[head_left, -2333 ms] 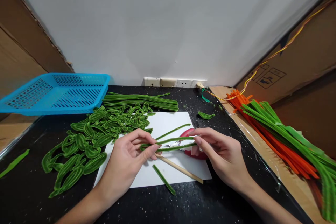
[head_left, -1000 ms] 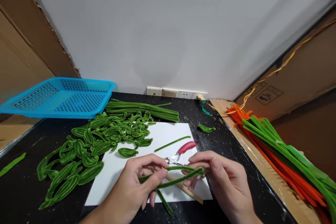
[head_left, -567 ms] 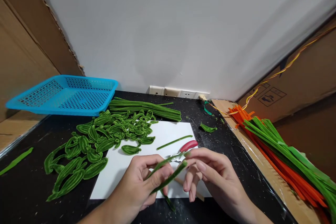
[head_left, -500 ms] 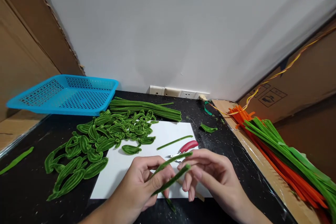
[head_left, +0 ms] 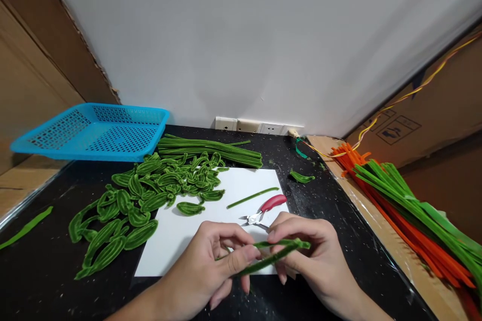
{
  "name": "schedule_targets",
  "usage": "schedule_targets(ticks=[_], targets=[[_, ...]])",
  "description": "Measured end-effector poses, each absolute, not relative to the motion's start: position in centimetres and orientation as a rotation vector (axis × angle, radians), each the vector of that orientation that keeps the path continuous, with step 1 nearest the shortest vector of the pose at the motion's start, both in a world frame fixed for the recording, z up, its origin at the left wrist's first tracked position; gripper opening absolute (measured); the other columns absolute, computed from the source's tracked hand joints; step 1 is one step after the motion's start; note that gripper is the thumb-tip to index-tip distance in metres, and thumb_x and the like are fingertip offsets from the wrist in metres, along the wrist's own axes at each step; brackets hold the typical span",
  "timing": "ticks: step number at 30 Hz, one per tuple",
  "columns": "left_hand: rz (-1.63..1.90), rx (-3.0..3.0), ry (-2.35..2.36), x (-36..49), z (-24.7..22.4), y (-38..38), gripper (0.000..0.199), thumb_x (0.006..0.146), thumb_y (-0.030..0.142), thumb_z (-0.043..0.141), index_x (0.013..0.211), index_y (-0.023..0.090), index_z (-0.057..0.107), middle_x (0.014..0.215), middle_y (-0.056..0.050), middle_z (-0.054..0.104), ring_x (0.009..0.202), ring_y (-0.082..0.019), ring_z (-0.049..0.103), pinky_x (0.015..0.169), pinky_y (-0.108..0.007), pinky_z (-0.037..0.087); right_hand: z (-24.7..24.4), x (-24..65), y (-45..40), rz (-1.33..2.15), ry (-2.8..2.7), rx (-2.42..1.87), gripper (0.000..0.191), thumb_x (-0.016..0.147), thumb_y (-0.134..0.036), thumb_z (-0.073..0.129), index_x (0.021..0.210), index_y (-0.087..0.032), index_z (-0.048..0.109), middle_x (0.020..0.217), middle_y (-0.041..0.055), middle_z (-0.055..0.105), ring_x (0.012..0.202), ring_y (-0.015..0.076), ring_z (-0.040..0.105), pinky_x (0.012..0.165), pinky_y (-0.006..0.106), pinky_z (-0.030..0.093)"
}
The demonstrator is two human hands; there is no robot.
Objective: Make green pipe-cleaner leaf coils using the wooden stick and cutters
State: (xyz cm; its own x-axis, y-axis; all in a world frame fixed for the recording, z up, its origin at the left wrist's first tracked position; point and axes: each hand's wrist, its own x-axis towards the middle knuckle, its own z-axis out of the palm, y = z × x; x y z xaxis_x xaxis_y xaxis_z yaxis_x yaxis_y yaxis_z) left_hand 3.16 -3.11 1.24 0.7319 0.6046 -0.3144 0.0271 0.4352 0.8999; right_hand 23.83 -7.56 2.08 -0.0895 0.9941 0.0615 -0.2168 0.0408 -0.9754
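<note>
Between my two hands is a bent green pipe cleaner (head_left: pixel 271 261), its two strands meeting at the right end. My left hand (head_left: pixel 222 266) pinches it with thumb and forefinger. The fingers of my right hand (head_left: pixel 305 246) close on the strands near their joined tip. Just beyond my hands, pliers (head_left: pixel 273 203) with red handles lie on a white sheet (head_left: pixel 158 256). One straight green pipe cleaner piece (head_left: pixel 252 197) rests behind them. A finished-looking green leaf shape (head_left: pixel 190 208) lies left of the pliers, beside a heap of similar looped leaf shapes (head_left: pixel 150 195).
A blue perforated basket (head_left: pixel 113 135) stands at the back left. Behind the sheet lies a bundle of green pipe cleaners (head_left: pixel 211 150). At right, orange stems (head_left: pixel 402 241) and green stems (head_left: pixel 414 215) lie on cardboard. Wall sockets (head_left: pixel 248 126) and a cord (head_left: pixel 361 135) are at the back.
The two strand ends, apart before, are now together at the right. My right hand has closed on the pipe cleaner, and the view has shifted slightly.
</note>
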Motion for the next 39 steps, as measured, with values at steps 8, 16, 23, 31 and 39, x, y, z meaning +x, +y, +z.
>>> schedule_targets(ticks=[8,16,23,31,39], targets=[[0.416,1.080,0.652,3.5,1.2,-3.3,0.043,0.089,0.055,0.075,0.090,0.012,0.072,0.080,-0.010,0.075,0.043,-0.005,0.042,0.036,-0.016,0.025,1.8,23.4,-7.5,1.409,-1.195,-0.968,0.007,0.085,-0.026,0.083,0.087,-0.019,0.085,0.077,0.0055,0.072,0.053,0.0110,0.067,0.050,0.019,0.054],[0.467,1.222,0.690,2.4,2.8,-2.8,0.030,0.083,0.041,0.084,0.074,0.012,0.080,0.059,-0.003,0.066,0.053,-0.013,0.064,0.056,-0.021,0.046,1.3,24.1,-7.2,1.687,-0.881,-0.879,0.023,0.076,-0.037,0.092,0.078,-0.017,0.081,0.063,0.0022,0.068,0.039,0.0085,0.059,0.033,0.014,0.043],[0.488,1.291,0.710,2.0,2.2,-2.5,0.030,0.089,0.041,0.077,0.080,0.013,0.081,0.066,-0.006,0.072,0.057,-0.015,0.068,0.058,-0.023,0.049,2.0,24.3,-7.2,1.656,-0.715,-0.912,0.025,0.077,-0.039,0.091,0.079,-0.018,0.079,0.055,-0.0033,0.060,0.034,0.0008,0.038,0.033,0.011,0.032],[0.507,1.321,0.755,2.0,2.5,-2.6,0.033,0.091,0.043,0.075,0.078,0.013,0.077,0.069,-0.004,0.069,0.057,-0.015,0.068,0.058,-0.024,0.050,1.8,24.8,-7.2,1.726,-0.719,-0.859,0.024,0.084,-0.041,0.086,0.080,-0.018,0.078,0.054,-0.0052,0.055,0.034,0.0002,0.034,0.036,0.012,0.030],[0.511,1.240,0.662,2.2,2.3,-2.7,0.035,0.092,0.046,0.074,0.084,0.012,0.076,0.079,-0.007,0.072,0.064,-0.014,0.065,0.063,-0.024,0.051,0.9,23.4,-7.6,1.643,-0.928,-0.848,0.027,0.075,-0.040,0.093,0.094,-0.022,0.085,0.069,0.0021,0.069,0.043,0.0068,0.058,0.040,0.015,0.045]])
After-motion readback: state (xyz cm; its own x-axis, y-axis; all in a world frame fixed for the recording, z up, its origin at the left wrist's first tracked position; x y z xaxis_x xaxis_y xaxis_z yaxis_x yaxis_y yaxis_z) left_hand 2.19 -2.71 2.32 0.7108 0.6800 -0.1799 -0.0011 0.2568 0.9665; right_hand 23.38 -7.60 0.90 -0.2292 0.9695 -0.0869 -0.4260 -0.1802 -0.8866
